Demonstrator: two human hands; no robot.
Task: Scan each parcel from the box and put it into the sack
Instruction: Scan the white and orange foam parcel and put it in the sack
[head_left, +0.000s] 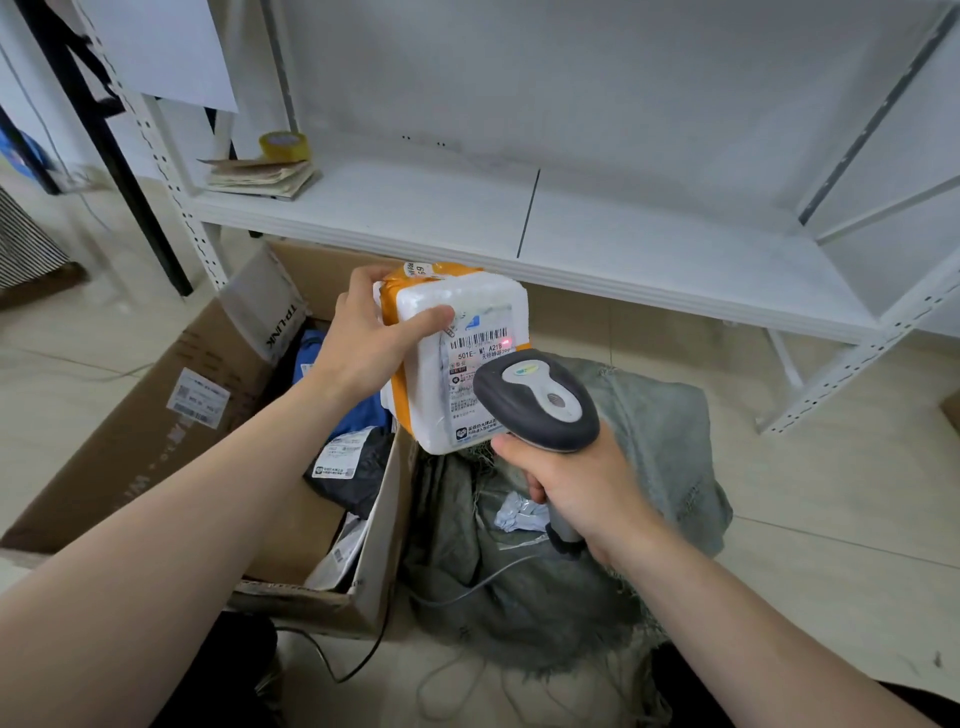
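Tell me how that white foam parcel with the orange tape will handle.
The foam parcel probably feels light for its bulk and stiff: one left hand holds it up. Its orange tape looks glossy, maybe slippery.

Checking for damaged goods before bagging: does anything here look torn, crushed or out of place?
The sack is frayed along its near edge, loose threads trailing on the floor. The parcel in the left hand looks whole; the scanner in the right hand lights its barcode. Nothing else stands out.
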